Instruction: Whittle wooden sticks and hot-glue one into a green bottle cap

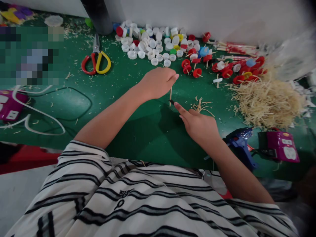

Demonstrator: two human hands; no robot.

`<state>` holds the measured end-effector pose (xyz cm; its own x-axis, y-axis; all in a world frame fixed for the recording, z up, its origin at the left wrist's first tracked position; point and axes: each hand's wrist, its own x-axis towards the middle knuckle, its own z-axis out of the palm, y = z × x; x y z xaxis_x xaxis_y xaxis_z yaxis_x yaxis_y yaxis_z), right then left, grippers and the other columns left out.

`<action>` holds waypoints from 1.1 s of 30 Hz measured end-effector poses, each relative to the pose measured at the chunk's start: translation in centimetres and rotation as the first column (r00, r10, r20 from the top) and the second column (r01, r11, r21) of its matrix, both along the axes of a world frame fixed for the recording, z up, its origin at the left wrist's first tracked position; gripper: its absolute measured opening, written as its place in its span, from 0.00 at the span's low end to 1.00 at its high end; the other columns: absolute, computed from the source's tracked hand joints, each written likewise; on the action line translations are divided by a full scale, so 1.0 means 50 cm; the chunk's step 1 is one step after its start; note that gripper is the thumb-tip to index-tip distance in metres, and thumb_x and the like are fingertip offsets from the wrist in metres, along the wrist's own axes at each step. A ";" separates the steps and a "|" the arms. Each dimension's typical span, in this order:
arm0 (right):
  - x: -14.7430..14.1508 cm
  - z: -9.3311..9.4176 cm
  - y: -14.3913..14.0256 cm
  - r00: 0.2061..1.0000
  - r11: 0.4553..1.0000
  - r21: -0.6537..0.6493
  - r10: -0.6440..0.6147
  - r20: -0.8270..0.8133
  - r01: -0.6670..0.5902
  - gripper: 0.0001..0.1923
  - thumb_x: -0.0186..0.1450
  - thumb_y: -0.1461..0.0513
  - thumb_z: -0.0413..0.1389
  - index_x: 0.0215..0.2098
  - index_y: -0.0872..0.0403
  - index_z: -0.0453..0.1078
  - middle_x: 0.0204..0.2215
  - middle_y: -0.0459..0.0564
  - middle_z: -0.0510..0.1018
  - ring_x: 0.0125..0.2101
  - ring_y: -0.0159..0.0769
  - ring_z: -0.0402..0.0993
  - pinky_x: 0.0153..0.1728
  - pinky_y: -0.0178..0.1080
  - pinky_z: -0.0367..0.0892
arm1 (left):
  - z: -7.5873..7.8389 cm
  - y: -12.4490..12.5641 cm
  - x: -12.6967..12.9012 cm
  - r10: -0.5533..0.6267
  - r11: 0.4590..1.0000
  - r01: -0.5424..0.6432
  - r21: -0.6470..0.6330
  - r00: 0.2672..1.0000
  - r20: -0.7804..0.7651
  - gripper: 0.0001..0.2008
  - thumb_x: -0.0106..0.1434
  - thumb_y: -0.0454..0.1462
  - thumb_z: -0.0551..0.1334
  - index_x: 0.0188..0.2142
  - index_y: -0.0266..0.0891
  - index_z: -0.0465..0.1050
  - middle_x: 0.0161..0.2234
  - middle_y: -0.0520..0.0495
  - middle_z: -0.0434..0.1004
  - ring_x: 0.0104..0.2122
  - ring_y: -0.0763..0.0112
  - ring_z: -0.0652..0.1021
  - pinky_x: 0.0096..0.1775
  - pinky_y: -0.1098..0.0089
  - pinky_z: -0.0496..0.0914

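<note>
Left hand (158, 82) pinches a thin pale wooden stick (170, 96) upright over the green felt-covered table (138, 131). Right hand (197, 123), mostly curled, presses a small dark-tipped tool (171, 101) against the stick's lower end. Risk: the stick may snap or the tool slip toward a fingertip under sideways pressure.

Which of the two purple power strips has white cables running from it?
The purple power strip at the left edge; white cables loop from it. The right one shows none.
</note>
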<state>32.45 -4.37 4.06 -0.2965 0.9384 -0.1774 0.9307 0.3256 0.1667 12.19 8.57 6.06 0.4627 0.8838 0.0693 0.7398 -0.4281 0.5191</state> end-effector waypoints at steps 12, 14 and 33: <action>-0.011 -0.006 0.000 1.000 1.000 0.003 -0.003 0.000 0.003 0.33 0.81 0.58 0.42 0.82 0.34 0.46 0.44 0.51 0.83 0.27 0.35 0.73 0.26 0.39 0.51 | -0.001 0.007 0.004 -0.043 0.999 0.044 -0.013 0.998 0.035 0.22 0.78 0.47 0.49 0.26 0.44 0.59 0.23 0.47 0.61 0.26 0.64 0.67 0.34 0.61 0.58; -0.008 -0.008 -0.004 1.000 1.000 -0.003 -0.003 -0.002 0.003 0.33 0.81 0.58 0.42 0.82 0.34 0.47 0.44 0.51 0.83 0.27 0.35 0.74 0.25 0.39 0.49 | -0.006 0.010 -0.002 -0.032 0.999 0.033 -0.011 0.999 0.035 0.22 0.78 0.48 0.49 0.26 0.44 0.57 0.23 0.48 0.59 0.26 0.65 0.65 0.33 0.61 0.57; -0.013 -0.004 -0.007 0.998 0.999 -0.036 0.034 0.053 -0.032 0.36 0.78 0.62 0.45 0.82 0.36 0.48 0.45 0.52 0.83 0.28 0.35 0.75 0.25 0.39 0.54 | 0.006 -0.017 0.017 -0.025 1.000 0.025 0.018 1.000 -0.005 0.21 0.78 0.46 0.50 0.27 0.43 0.63 0.24 0.47 0.63 0.30 0.62 0.72 0.37 0.62 0.61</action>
<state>31.81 -4.70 3.88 -0.3162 0.9214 -0.2260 0.9096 0.3621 0.2038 13.02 7.70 6.35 0.4848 0.8707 0.0831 0.7313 -0.4557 0.5075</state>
